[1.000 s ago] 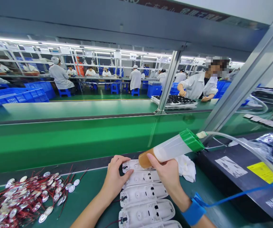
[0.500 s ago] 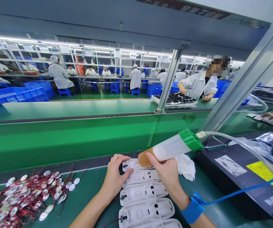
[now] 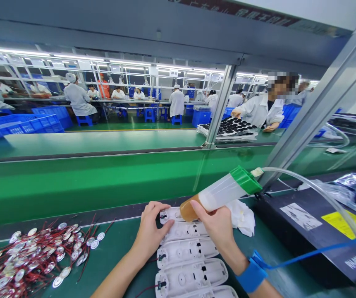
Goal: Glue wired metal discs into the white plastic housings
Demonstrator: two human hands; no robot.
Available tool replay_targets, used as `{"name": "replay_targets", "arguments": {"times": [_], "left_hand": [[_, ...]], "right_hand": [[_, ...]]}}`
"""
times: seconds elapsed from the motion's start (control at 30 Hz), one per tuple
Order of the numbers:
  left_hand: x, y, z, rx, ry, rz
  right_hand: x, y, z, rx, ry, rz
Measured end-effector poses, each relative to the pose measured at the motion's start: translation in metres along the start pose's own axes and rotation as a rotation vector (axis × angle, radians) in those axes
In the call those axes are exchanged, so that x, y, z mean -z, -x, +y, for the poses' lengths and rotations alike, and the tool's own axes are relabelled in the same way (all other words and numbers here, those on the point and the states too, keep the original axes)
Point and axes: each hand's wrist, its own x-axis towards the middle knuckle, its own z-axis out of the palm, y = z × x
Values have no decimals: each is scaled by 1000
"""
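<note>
My right hand (image 3: 217, 225) is wrapped round a clear dispensing syringe (image 3: 219, 193) with brown paste at its lower end and a green cap, tilted down over the farthest white plastic shell (image 3: 170, 215). The tip is hidden behind the hand. My left hand (image 3: 151, 227) holds the left end of that same shell between thumb and fingers. Nearer to me, several more white shells (image 3: 185, 249) lie in a column, some with dark parts and red wires. A blue wrist strap (image 3: 252, 273) is round my right wrist.
A pile of metal discs with red wires (image 3: 25, 258) lies at the left. A black box (image 3: 317, 231) and crumpled white tissue (image 3: 242, 217) are at the right. Beyond the green conveyor (image 3: 87, 176), a person in white (image 3: 260, 109) handles stacked black parts (image 3: 232, 127).
The syringe's green cap end has shifted slightly left and up. My left hand stays put. At the far right, a person's hand has gone from view.
</note>
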Motion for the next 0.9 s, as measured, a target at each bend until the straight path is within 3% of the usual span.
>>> {"name": "replay_targets", "arguments": {"times": [0.9], "left_hand": [[-1, 2, -3, -31, -56, 22]], "right_hand": [[2, 0, 1, 64, 42, 4]]}}
